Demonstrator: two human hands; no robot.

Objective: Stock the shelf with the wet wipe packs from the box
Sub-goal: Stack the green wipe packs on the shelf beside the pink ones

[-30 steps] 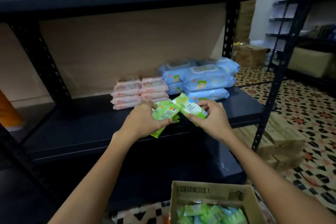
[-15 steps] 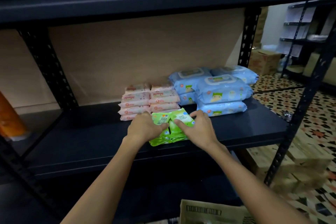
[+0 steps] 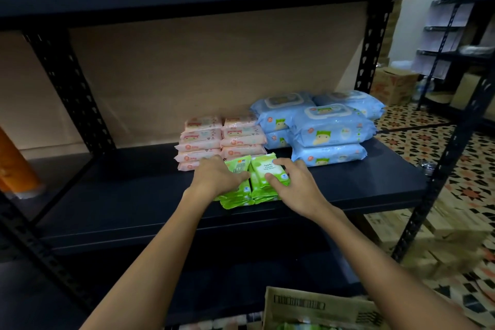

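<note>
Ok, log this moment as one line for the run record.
stage: placing | left hand: on left green pack | right hand: on right green pack | packs: side by side on shelf | box: below

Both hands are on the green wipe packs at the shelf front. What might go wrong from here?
1. The small green wet wipe packs sit near the front edge of the dark metal shelf; letting go carelessly might tip them off.
2. Pushing them back with the left hand and right hand may nudge the stacked pink wipe packs right behind, and that stack already looks uneven.
</note>
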